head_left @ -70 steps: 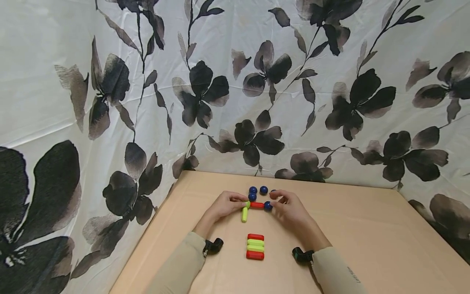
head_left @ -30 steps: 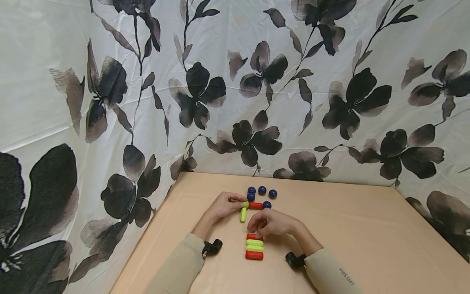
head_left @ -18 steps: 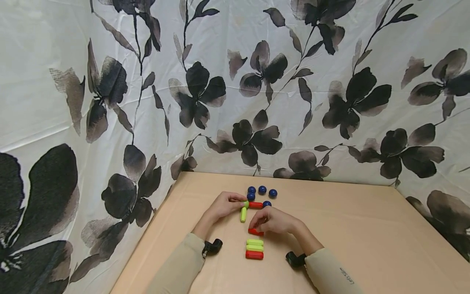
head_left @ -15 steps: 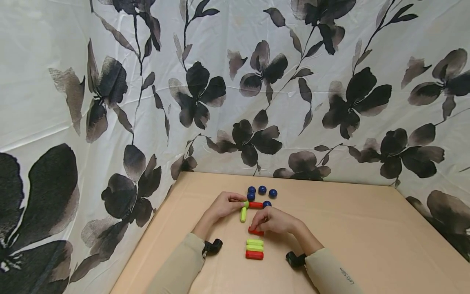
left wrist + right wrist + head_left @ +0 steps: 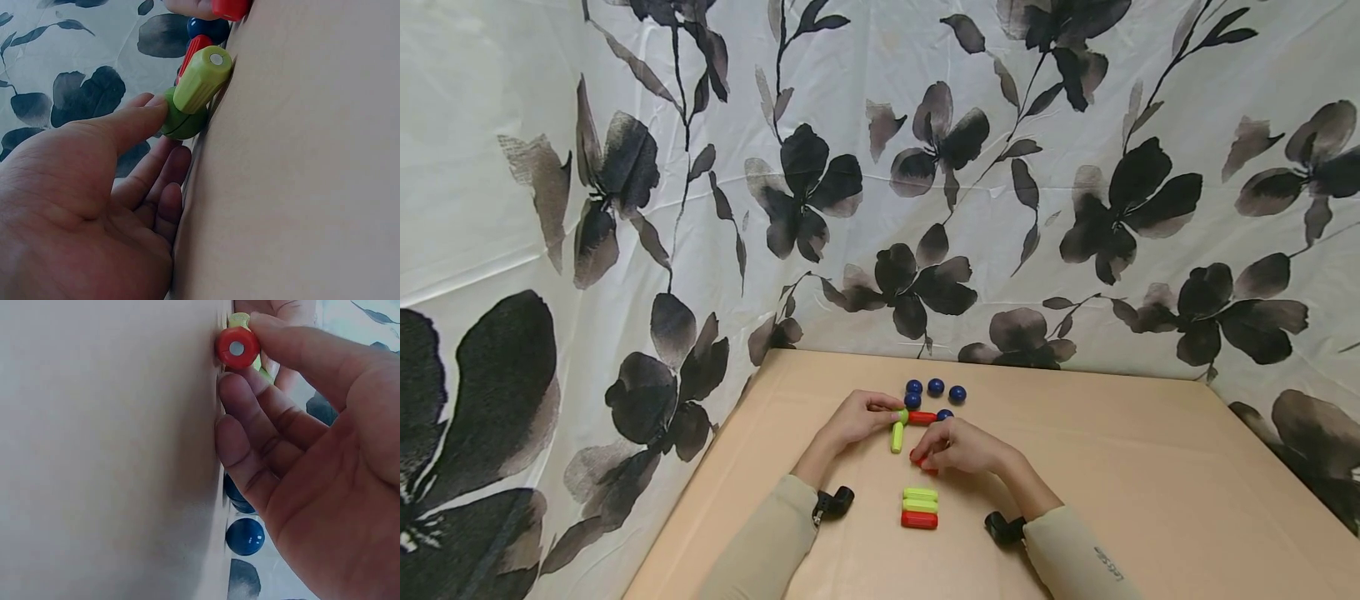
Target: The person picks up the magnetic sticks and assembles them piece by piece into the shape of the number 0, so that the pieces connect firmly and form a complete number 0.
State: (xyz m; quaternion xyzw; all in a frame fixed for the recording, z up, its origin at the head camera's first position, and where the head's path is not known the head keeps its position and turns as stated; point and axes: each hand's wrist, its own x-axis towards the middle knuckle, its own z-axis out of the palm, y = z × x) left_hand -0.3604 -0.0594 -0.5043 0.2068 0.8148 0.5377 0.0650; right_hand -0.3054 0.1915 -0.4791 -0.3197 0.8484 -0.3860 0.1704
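My left hand (image 5: 867, 417) pinches a green ball (image 5: 185, 122) between thumb and fingers. From that ball a yellow-green stick (image 5: 897, 438) points toward me, and a red stick (image 5: 922, 418) runs right to a dark blue ball (image 5: 945, 414). My right hand (image 5: 961, 446) pinches a second red stick (image 5: 238, 349) by thumb and fingertip, tilted, just in front of the joined pieces. A pale magnet-like disc shows in its end in the right wrist view. The right hand partly covers both this stick and the blue ball in the head view.
Two yellow-green sticks (image 5: 920, 500) and a red stick (image 5: 919, 520) lie side by side nearer me on the tan table (image 5: 1075, 483). Several loose blue balls (image 5: 936, 387) sit behind the joined pieces. A floral cloth (image 5: 850, 208) hangs at the table's back and left.
My right hand left the blue ball, came down to the row of sticks, took the farthest red one and moved it away from me, turning it. The left hand stays on the green ball.
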